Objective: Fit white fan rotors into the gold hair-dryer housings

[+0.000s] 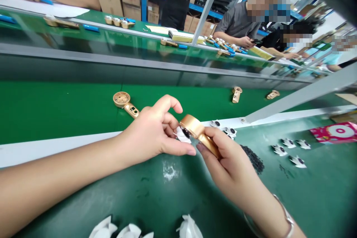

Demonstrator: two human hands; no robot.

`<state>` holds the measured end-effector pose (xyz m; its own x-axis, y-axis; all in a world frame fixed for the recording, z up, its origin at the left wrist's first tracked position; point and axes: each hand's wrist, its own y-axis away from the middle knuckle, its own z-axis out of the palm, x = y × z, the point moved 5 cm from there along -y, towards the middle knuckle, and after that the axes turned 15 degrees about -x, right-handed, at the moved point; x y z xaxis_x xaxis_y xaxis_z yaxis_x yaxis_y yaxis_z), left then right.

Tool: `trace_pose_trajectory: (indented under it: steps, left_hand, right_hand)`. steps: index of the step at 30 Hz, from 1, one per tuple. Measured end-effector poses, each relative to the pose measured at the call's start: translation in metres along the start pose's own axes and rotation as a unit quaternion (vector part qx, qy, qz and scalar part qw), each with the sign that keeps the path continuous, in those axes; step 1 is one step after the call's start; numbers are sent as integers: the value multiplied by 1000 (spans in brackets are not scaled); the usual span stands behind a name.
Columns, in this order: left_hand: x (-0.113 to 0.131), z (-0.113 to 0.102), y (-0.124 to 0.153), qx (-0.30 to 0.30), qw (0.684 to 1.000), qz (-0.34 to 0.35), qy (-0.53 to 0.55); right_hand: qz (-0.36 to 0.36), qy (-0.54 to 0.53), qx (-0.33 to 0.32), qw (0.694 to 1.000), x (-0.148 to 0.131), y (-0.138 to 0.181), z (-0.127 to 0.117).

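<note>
My right hand point(223, 156) is closed round the handle of a gold handheld fan body point(192, 124), its round head tilted toward my left hand. My left hand point(160, 128) reaches to the head, index finger raised and thumb stretched below. Between its curled fingers and thumb sits a white fan impeller point(182, 135), close against the open side of the head. A dark part shows where the two meet; the exact finger contact is partly hidden. Behind my left wrist, another gold fan body point(122, 99) lies on the green belt.
White impellers point(298, 161) lie at the right, more point(189, 227) along the near edge. A pile of small black parts point(252, 159) is beside my right hand. A pink box point(334, 132) stands far right. A slanted metal post point(304, 93) crosses the right side. Co-workers are across the belt.
</note>
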<state>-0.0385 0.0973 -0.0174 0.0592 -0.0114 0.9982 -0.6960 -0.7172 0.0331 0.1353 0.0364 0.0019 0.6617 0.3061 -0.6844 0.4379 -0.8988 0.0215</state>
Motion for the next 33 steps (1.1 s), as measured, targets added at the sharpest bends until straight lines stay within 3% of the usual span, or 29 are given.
trace_pose_trajectory:
  steps: [14,18,21,24,29,33]
  left_hand:
    - [2,-1,3,-1,1000,7,-21]
    - [20,-4,5,-6,977,58,-204]
    - [34,1,6,-35,941,112,-317]
    - [33,5,5,-73,951,72,-290]
    - [30,5,3,-83,961,-3,-262]
    - [27,4,2,-87,959,-45,-266]
  right_hand:
    - [-35,-2,-48,998,-10,0,-3]
    - [-20,-129,-105,986,-8,2,9]
    - [20,-277,-137,951,-3,3,26]
    - [47,-358,-161,918,0,3,37]
    - [63,-351,-170,918,4,4,35]
    - [84,-393,-189,896,7,4,39]
